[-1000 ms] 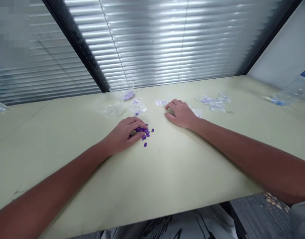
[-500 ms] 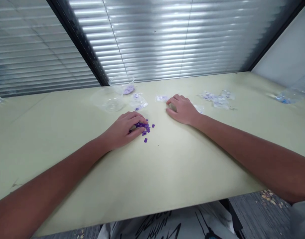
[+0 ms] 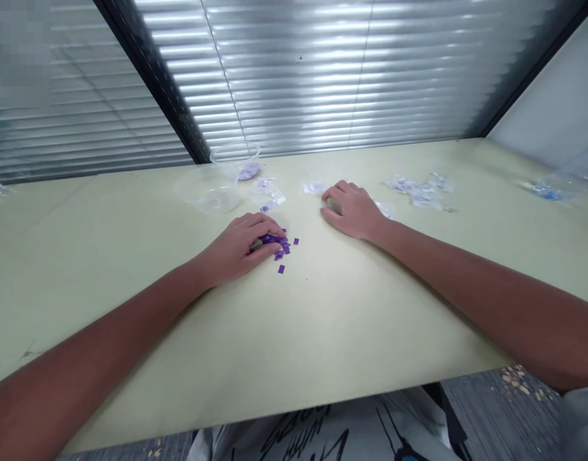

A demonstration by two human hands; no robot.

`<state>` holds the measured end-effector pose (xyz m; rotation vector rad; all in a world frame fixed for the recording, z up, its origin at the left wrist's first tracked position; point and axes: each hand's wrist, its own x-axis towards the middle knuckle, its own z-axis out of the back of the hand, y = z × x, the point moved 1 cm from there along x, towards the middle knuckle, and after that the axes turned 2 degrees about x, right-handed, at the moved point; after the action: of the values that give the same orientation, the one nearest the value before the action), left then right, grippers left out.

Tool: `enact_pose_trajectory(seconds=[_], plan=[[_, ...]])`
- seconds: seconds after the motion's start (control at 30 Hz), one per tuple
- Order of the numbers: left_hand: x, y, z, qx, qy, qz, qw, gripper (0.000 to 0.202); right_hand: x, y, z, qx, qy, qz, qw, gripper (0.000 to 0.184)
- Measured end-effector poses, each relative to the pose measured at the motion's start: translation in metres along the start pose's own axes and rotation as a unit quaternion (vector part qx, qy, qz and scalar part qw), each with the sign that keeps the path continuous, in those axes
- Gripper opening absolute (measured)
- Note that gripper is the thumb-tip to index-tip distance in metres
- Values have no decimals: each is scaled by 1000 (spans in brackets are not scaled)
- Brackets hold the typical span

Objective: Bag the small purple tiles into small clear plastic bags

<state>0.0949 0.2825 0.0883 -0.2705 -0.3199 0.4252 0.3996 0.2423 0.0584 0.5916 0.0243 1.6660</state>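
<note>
My left hand (image 3: 240,248) rests on the table, curved around a small heap of purple square pieces (image 3: 274,241). Its thumb and fingers are apart, and the heap lies loose between them, partly hidden under the palm. A few purple squares lie just outside the fingertips, one of them (image 3: 281,269) nearer to me. To the right, my right hand (image 3: 354,210) lies on the table with bent fingers and the thumb spread away. Only bare tabletop shows in the gap between its thumb and forefinger. A small clear packet (image 3: 386,209) sits partly behind that hand's wrist.
At the back left stand a clear plastic tub (image 3: 217,198) and another clear container with pale purple pieces (image 3: 248,171). Small clear packets (image 3: 269,194) lie near them, and more packets (image 3: 421,190) are piled at right. A clear bottle (image 3: 567,176) lies at the far right.
</note>
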Motion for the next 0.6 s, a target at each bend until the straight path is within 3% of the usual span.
enact_pose_trajectory(seconds=[0.6], plan=[[0, 0, -1, 2, -3, -1, 1000, 26, 0, -1, -1, 0, -4, 8, 1000, 32]])
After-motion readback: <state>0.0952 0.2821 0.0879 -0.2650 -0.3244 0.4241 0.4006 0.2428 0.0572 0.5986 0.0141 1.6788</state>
